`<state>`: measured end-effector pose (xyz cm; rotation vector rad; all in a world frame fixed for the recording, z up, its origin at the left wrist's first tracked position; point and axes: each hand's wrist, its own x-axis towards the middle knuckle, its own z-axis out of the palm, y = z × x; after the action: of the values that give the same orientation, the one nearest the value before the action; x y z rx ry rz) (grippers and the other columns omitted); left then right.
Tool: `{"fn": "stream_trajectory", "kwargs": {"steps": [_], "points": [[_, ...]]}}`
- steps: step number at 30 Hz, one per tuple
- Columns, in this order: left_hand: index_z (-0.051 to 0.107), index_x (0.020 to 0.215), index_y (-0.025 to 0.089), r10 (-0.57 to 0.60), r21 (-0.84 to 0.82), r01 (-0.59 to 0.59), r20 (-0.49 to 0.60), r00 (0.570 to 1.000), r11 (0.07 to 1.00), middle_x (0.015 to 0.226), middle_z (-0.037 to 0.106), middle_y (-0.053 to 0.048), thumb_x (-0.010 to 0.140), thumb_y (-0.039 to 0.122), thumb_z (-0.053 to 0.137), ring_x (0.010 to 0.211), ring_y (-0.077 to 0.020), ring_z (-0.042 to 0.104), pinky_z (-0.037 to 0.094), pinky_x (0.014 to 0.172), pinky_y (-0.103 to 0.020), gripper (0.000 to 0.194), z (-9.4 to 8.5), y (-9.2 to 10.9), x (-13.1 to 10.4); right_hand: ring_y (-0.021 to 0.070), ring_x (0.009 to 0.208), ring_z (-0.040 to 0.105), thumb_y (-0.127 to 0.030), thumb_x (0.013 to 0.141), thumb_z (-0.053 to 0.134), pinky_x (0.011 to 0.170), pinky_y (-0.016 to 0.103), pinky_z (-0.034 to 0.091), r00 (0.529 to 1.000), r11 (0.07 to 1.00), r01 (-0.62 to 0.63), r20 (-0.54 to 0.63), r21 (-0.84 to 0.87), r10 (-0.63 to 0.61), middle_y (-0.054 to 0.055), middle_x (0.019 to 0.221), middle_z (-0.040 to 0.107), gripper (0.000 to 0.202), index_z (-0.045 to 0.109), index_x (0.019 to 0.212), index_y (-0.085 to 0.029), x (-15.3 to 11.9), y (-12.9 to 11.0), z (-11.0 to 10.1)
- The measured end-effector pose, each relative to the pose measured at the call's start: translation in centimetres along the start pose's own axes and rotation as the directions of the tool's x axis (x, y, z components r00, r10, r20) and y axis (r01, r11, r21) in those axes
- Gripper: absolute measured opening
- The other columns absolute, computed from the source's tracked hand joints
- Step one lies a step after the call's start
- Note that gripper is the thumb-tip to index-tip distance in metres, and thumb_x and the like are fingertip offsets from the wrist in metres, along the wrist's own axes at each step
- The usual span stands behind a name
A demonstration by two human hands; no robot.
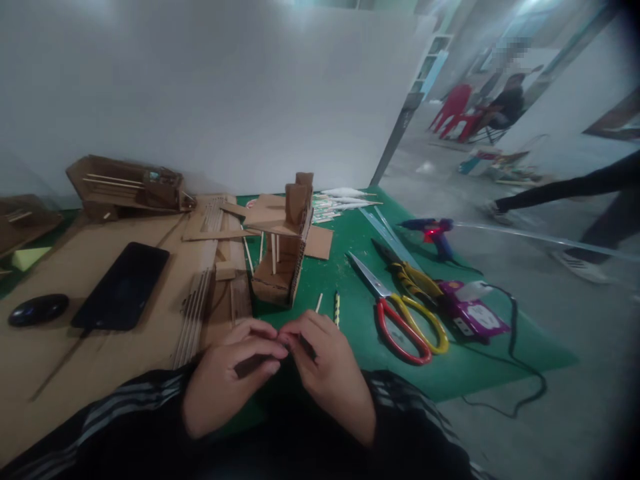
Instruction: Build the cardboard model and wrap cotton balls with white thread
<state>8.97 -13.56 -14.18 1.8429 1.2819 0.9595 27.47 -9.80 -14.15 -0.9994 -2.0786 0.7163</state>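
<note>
My left hand (233, 377) and my right hand (327, 370) meet at the fingertips near the table's front edge. Both are pinched around something too small to make out. Just beyond them a cardboard structure (280, 267) with thin sticks stands upright on the green mat (345, 267). A short pale stick (319, 303) and a black and yellow pencil-like stick (337, 310) lie beyond my right hand. Scissors with red and yellow handles (400, 320) rest open to the right.
Pliers (407, 277), a purple power strip (475, 317) and a glue gun (435, 233) lie right. A phone (125, 287), a mouse (39, 310) and cardboard models (130, 187) are left. Wrapped sticks (340, 200) lie behind. A person's legs (575, 193) show at right.
</note>
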Motion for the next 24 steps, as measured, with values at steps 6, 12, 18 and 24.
{"fn": "stream_trajectory", "kwargs": {"steps": [6,12,18,24], "points": [[0.073,0.094,0.026,-0.043,-0.044,0.042,-0.009,0.999,0.998,0.102,0.063,-0.005,0.089,0.02,0.061,0.1,-0.0186,0.062,0.048,0.089,-0.03,0.014,0.0,0.2,-0.1,0.0182,0.081,0.056,-0.012,0.094,0.051,0.071,0.03,0.041,1.0,1.0,-0.007,0.0,0.02,0.007,0.003,0.084,0.064,0.015,0.063,0.089,-0.02,0.0,0.2,0.2],[0.064,0.109,0.024,-0.149,-0.182,0.143,-0.017,0.989,0.973,0.111,0.062,-0.006,0.092,0.029,0.059,0.1,-0.0188,0.064,0.053,0.085,-0.029,0.018,0.1,-0.1,-0.4,0.018,0.081,0.057,-0.014,0.094,0.053,0.071,0.029,0.042,0.999,0.997,-0.043,0.022,0.071,0.042,0.003,0.085,0.063,0.013,0.065,0.091,-0.02,0.1,0.1,0.3],[0.065,0.104,0.025,-0.028,0.043,0.033,-0.109,0.994,0.999,0.104,0.067,-0.003,0.09,0.027,0.063,0.101,-0.0193,0.062,0.047,0.087,-0.03,0.015,0.0,0.1,-0.3,0.0158,0.076,0.056,-0.012,0.092,0.056,0.066,0.026,0.042,0.998,0.993,-0.042,0.041,0.11,0.038,0.002,0.08,0.06,0.015,0.068,0.087,-0.019,0.1,0.2,0.7],[0.059,0.107,0.026,-0.05,0.009,0.052,-0.155,0.987,0.999,0.105,0.065,-0.002,0.091,0.026,0.061,0.108,-0.0199,0.06,0.044,0.094,-0.033,0.016,0.3,-0.4,-0.6,0.0144,0.072,0.056,-0.014,0.09,0.061,0.064,0.025,0.04,0.995,0.986,-0.079,0.067,0.15,0.069,0.001,0.077,0.056,0.014,0.072,0.085,-0.02,0.0,0.2,1.1]]}}
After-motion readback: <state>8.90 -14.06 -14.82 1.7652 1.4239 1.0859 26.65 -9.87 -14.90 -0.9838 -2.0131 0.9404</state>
